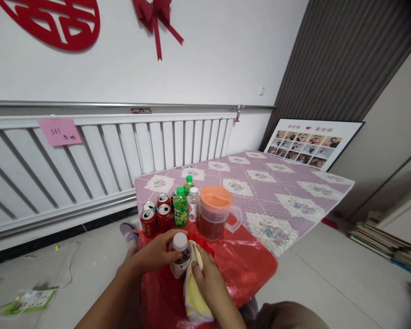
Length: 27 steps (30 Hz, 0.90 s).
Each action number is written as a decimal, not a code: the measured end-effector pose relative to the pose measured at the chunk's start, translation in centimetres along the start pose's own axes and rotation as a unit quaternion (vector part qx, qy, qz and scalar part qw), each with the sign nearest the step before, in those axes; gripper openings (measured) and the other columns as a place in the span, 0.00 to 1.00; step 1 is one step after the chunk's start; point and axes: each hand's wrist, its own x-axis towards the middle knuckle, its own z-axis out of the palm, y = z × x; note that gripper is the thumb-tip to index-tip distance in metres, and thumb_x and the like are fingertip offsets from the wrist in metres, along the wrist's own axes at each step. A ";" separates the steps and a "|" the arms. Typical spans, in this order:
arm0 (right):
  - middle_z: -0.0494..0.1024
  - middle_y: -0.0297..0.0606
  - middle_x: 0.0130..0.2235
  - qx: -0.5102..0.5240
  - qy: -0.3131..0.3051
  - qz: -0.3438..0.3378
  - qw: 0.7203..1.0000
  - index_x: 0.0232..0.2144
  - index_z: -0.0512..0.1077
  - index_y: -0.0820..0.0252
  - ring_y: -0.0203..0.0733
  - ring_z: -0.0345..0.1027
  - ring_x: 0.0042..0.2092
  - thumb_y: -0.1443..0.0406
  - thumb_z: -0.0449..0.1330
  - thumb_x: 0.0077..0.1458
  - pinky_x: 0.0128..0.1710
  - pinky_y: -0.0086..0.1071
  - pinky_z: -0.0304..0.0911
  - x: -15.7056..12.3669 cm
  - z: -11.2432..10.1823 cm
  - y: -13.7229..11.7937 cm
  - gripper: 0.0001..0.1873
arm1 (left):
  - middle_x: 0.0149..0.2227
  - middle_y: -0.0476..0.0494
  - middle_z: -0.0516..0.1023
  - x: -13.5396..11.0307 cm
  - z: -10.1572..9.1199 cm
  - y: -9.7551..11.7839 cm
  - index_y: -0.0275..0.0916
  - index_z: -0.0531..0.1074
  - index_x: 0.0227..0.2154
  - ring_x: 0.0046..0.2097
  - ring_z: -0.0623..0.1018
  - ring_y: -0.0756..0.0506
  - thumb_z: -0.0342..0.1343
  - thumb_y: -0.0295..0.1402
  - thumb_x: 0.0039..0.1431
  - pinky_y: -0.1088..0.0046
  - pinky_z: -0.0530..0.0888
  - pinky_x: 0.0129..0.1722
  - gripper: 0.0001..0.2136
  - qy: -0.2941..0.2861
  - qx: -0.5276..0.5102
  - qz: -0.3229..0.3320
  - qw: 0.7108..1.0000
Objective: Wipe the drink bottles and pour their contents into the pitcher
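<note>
A small clear bottle with a pale pink cap stands on a red plastic sheet close to me. My left hand is wrapped round its left side. In my right hand is a yellow cloth with a light purple edge, pressed against the bottle's right side. Just behind are green-capped bottles, a white-capped bottle and several red drink cans. A clear plastic pitcher with an orange lid, partly filled with brownish liquid, stands to their right.
The red sheet lies over a surface with a purple floral cover. A white radiator runs along the wall behind. A photo board leans at the back right, and stacked books lie at the far right.
</note>
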 end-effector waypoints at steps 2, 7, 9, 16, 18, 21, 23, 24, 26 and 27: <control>0.72 0.50 0.57 0.018 0.018 -0.011 1.000 0.58 0.66 0.63 0.47 0.66 0.59 0.67 0.51 0.57 0.59 0.42 0.61 -0.1 -0.4 -0.5 0.26 | 0.50 0.43 0.77 0.0 0.4 0.0 0.40 0.69 0.53 0.51 0.76 0.41 0.59 0.28 0.50 0.64 0.73 0.51 0.24 0.011 -0.017 0.004 1.000; 0.69 0.49 0.59 0.054 0.080 -0.042 0.994 0.60 0.63 0.61 0.46 0.64 0.60 0.64 0.51 0.60 0.59 0.41 0.61 -0.2 -2.0 -2.8 0.25 | 0.45 0.44 0.77 -0.5 1.9 1.0 0.39 0.69 0.47 0.46 0.76 0.42 0.59 0.31 0.51 0.65 0.74 0.47 0.19 0.104 -0.013 -0.019 0.994; 0.68 0.48 0.59 0.066 0.100 -0.059 0.991 0.59 0.64 0.59 0.45 0.63 0.60 0.64 0.52 0.60 0.59 0.40 0.61 0.0 -2.2 -3.4 0.25 | 0.42 0.45 0.77 -0.6 2.6 1.4 0.39 0.70 0.44 0.44 0.76 0.42 0.60 0.33 0.51 0.65 0.74 0.46 0.16 0.145 0.020 -0.036 0.988; 0.73 0.46 0.57 0.054 0.065 -0.030 0.996 0.58 0.66 0.58 0.46 0.66 0.58 0.67 0.51 0.58 0.58 0.41 0.62 1.1 0.0 -1.1 0.25 | 0.40 0.44 0.73 0.1 3.7 0.7 0.38 0.72 0.39 0.44 0.73 0.40 0.59 0.36 0.50 0.63 0.71 0.47 0.13 0.231 0.116 0.009 0.966; 0.74 0.45 0.56 0.028 0.030 -0.018 0.999 0.57 0.68 0.59 0.46 0.66 0.58 0.69 0.51 0.57 0.59 0.42 0.61 1.2 0.6 -0.2 0.26 | 0.40 0.44 0.72 0.1 3.6 0.7 0.38 0.72 0.38 0.44 0.73 0.40 0.59 0.36 0.51 0.63 0.71 0.47 0.12 0.224 0.123 0.004 0.967; 0.74 0.49 0.55 -0.005 -0.001 -0.006 1.000 0.57 0.68 0.64 0.48 0.66 0.58 0.71 0.51 0.57 0.59 0.43 0.61 1.0 1.0 0.4 0.26 | 0.45 0.42 0.73 -0.2 3.0 0.7 0.37 0.70 0.44 0.48 0.73 0.40 0.58 0.30 0.48 0.61 0.70 0.51 0.17 0.183 0.114 -0.001 0.976; 0.74 0.51 0.55 -0.010 -0.005 -0.003 1.000 0.57 0.67 0.66 0.49 0.66 0.58 0.70 0.50 0.58 0.59 0.42 0.61 0.9 1.0 0.5 0.25 | 0.50 0.41 0.73 -0.6 2.5 0.6 0.38 0.67 0.50 0.51 0.73 0.40 0.56 0.24 0.45 0.61 0.70 0.53 0.25 0.133 0.090 0.000 0.987; 0.74 0.51 0.55 -0.010 -0.003 -0.003 1.000 0.57 0.67 0.66 0.48 0.66 0.58 0.70 0.50 0.58 0.59 0.42 0.61 0.9 1.0 0.4 0.25 | 0.51 0.41 0.73 -0.7 2.3 0.4 0.39 0.65 0.53 0.52 0.73 0.40 0.55 0.22 0.44 0.61 0.70 0.53 0.28 0.109 0.079 0.000 0.991; 0.74 0.50 0.55 -0.006 0.005 -0.005 1.000 0.58 0.67 0.65 0.47 0.66 0.58 0.70 0.50 0.58 0.58 0.40 0.61 0.8 0.9 0.3 0.25 | 0.53 0.41 0.73 -1.1 1.9 0.2 0.39 0.63 0.55 0.52 0.74 0.41 0.54 0.20 0.43 0.62 0.71 0.53 0.32 0.082 0.063 -0.003 0.995; 0.73 0.49 0.56 -0.004 0.011 -0.006 1.000 0.58 0.67 0.64 0.47 0.66 0.59 0.69 0.50 0.58 0.59 0.40 0.61 0.8 0.8 0.2 0.26 | 0.53 0.41 0.73 -1.2 1.8 0.1 0.39 0.63 0.56 0.52 0.74 0.41 0.53 0.19 0.44 0.62 0.71 0.54 0.32 0.079 0.061 -0.005 0.995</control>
